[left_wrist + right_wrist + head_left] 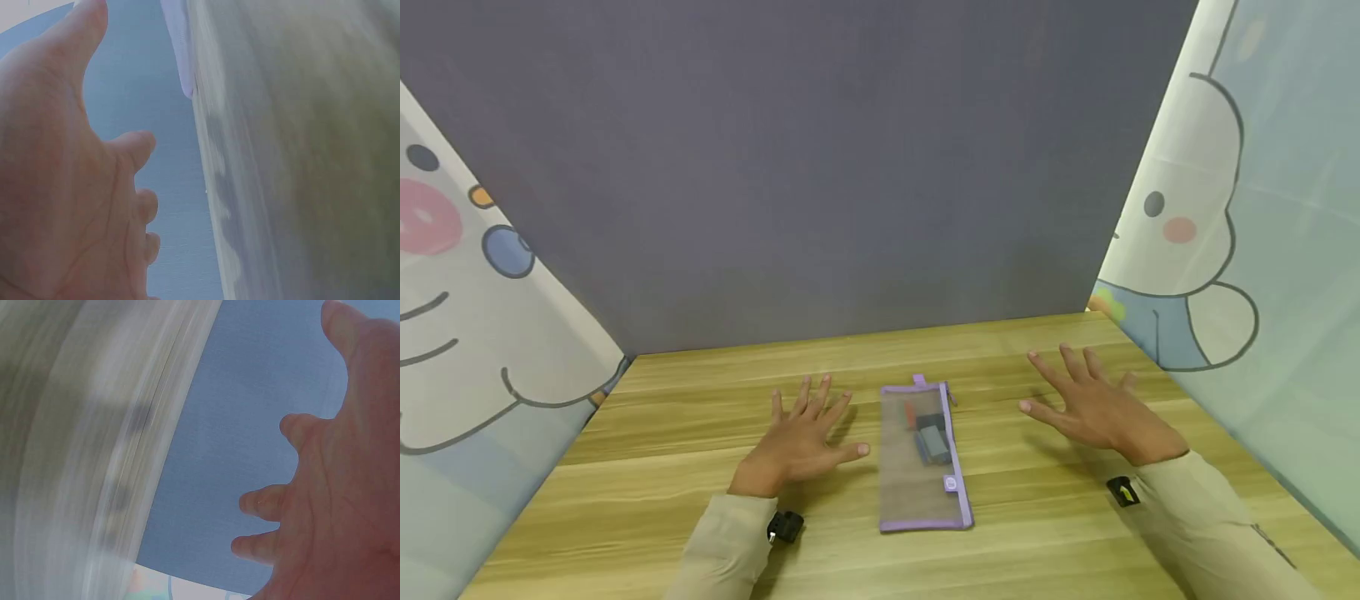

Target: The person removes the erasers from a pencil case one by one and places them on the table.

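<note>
A mesh zip pouch (906, 492) with purple edging lies flat on the wooden table, between the two hands. Through its mesh show a grey-blue block-like item (934, 442), something dark and a small reddish piece (911, 414); their exact kinds are unclear. To the left of the pouch, my left hand (801, 442) is spread palm down over the table, holding nothing. My right hand (1093, 410) is spread too, farther off on the right side, also with nothing in it. In the left wrist view, a purple corner of the pouch (181, 50) shows beyond the left hand (62, 169).
The wood-grain table (700, 417) ends at a dark grey panel (850, 167) at the back. Cloths printed with cartoon figures hang on the left (467, 333) and right (1285, 250). Each sleeve has a small black device (786, 527) at the wrist.
</note>
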`<action>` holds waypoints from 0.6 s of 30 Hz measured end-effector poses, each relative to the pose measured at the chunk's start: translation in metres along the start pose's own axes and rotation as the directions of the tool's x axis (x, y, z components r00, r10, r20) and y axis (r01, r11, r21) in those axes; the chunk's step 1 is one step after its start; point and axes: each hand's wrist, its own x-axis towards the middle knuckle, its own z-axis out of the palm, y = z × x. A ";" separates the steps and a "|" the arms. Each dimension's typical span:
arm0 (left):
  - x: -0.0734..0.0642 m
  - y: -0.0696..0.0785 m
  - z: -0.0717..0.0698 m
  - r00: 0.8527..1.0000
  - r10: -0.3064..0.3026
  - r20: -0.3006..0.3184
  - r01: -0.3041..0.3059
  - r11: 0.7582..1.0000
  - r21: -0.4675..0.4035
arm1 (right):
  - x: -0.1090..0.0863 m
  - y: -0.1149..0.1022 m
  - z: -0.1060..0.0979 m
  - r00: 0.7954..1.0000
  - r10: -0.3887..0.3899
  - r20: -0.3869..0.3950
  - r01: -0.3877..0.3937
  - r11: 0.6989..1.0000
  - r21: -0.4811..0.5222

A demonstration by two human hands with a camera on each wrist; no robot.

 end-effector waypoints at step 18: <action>-0.002 0.014 -0.002 0.999 0.022 -0.033 -0.022 1.000 0.006 | -0.002 -0.011 -0.001 0.999 -0.041 -0.015 0.041 0.999 -0.005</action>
